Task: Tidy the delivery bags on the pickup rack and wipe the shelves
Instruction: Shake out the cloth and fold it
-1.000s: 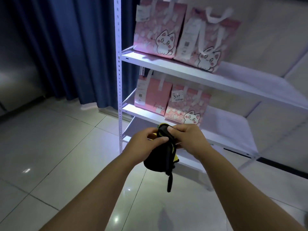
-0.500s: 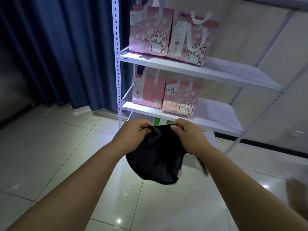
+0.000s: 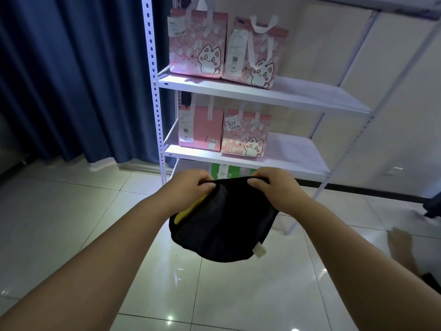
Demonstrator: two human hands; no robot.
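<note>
Dark blue curtain (image 3: 71, 80) hung at left, reaching down to the glossy white tiled floor (image 3: 71, 223). Pale wall (image 3: 393, 115) at rear w/ a black skirting strip (image 3: 358, 191) along its base. Blurred shape at right edge, poss. a bare foot (image 3: 401, 244), was on the tiles.

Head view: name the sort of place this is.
Likely an order pickup point: a white metal rack holds pink cat-print bags with printed order labels; tiled floor, blue curtain.

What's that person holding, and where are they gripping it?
A black cloth, pinched at its top edge by the left hand and the right hand.
</note>
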